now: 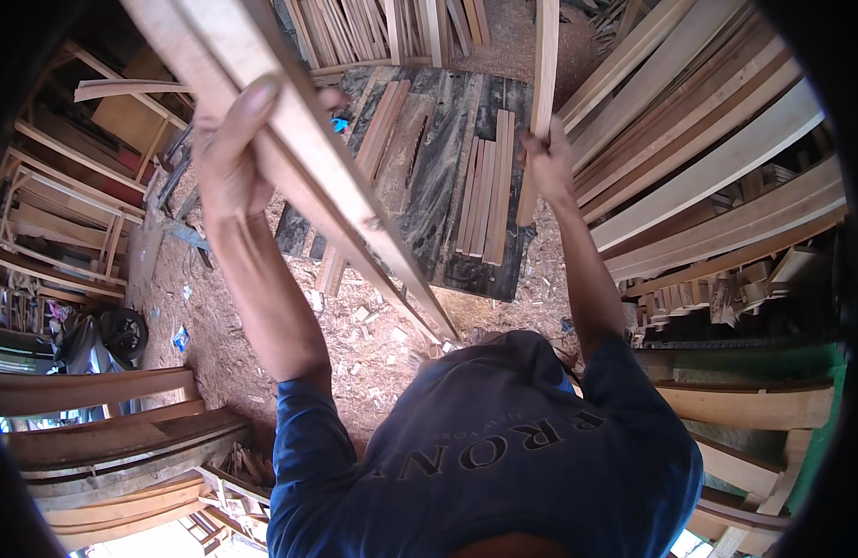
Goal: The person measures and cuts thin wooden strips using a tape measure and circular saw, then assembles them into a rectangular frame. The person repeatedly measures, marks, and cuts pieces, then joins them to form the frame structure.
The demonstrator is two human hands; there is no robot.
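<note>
My left hand [232, 167] is closed round two long pale wooden boards [303, 139], its thumb lying across their upper face. The boards slant from the upper left down toward my body, and their lower ends are close to the floor in front of me. My right hand [548, 160] grips a narrow wooden strip [543, 70] that stands nearly upright at the table's right edge. Between my hands is a dark, dusty worktable [448, 93]. Several thin reddish strips [485, 191] lie side by side on its right half, and more strips [384, 126] lie on its left.
Long planks [708, 121] are stacked along the right. Upright lengths of timber [355, 33] lean at the back. Wooden frames [66, 223] and a dark wheel [124, 333] are on the left. Shavings and offcuts cover the floor [373, 358]. Curved-looking beams [122, 442] lie at lower left.
</note>
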